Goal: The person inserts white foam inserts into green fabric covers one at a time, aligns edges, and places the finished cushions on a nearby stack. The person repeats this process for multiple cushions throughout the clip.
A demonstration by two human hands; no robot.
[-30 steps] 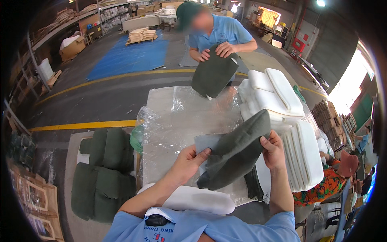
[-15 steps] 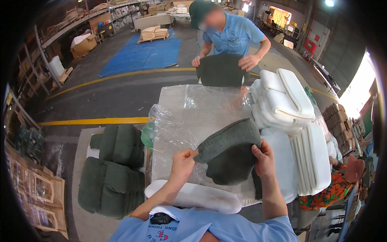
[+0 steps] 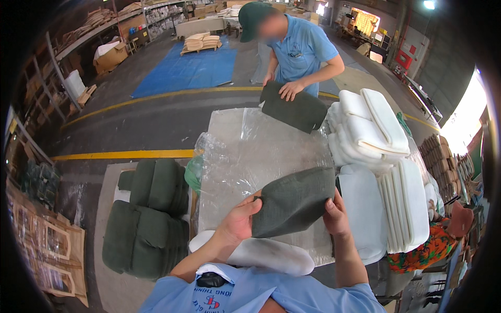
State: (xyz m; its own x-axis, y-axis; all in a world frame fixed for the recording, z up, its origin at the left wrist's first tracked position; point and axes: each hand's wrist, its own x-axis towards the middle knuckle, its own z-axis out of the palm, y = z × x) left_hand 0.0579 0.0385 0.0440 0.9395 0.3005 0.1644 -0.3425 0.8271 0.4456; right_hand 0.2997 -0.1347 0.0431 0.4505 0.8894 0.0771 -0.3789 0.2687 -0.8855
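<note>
A dark green fabric cushion cover [image 3: 295, 201] is stretched between my hands over the near part of the table. My left hand [image 3: 240, 218] grips its left end, thumb on top. On its right edge my right hand [image 3: 336, 215] is closed, the thumb pressing the cloth and the fingers mostly hidden behind. Just below the cover lies a long white foam pad [image 3: 271, 255] along the table's near edge, partly behind my left forearm. Across the table a person in a blue shirt holds another dark green cover [image 3: 295, 109] with both hands.
White foam pads [image 3: 404, 206] stand packed at the right, with folded white pads [image 3: 365, 122] heaped behind. A flat pale pad [image 3: 362, 214] lies beside them. Stacked dark green cushions [image 3: 143, 240] sit left of the plastic-covered table [image 3: 224, 156]. Someone in patterned orange clothing [image 3: 422, 245] is at the lower right.
The cover in my hands has turned from an open, folded shape to a flatter face, and sits slightly lower. The person opposite has lowered and tilted their cover onto the table's far edge.
</note>
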